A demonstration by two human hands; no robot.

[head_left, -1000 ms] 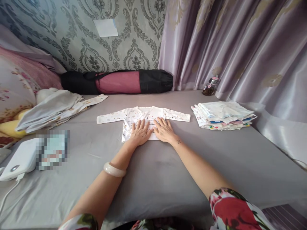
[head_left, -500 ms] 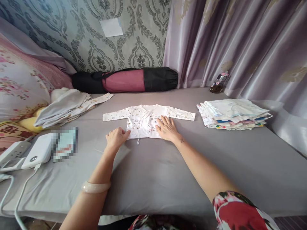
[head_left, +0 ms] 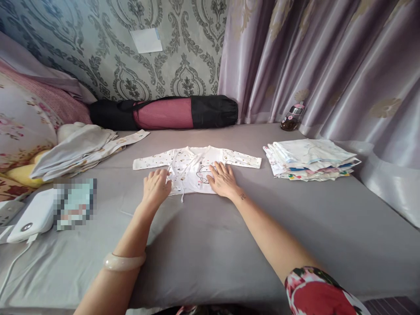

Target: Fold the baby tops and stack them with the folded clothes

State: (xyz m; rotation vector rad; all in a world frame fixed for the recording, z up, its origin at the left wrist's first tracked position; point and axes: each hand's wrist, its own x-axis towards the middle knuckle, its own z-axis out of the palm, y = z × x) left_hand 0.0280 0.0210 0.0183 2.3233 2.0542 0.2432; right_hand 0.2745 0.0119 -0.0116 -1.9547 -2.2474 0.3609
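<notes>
A small white baby shirt with a fine print lies spread flat on the grey sheet, both sleeves stretched out sideways. My right hand rests flat on the shirt's lower right part, fingers spread. My left hand lies at the shirt's lower left edge, fingers extended and touching the hem. A pale bangle sits on my left wrist.
A stack of folded cloths lies to the right. A heap of unfolded garments is at the left. A black and pink roll bag lies along the wall. A white device sits at the left edge. A small bottle stands by the curtain.
My left hand slid off the middle of the shirt to its lower left edge. The right hand stayed flat on the shirt.
</notes>
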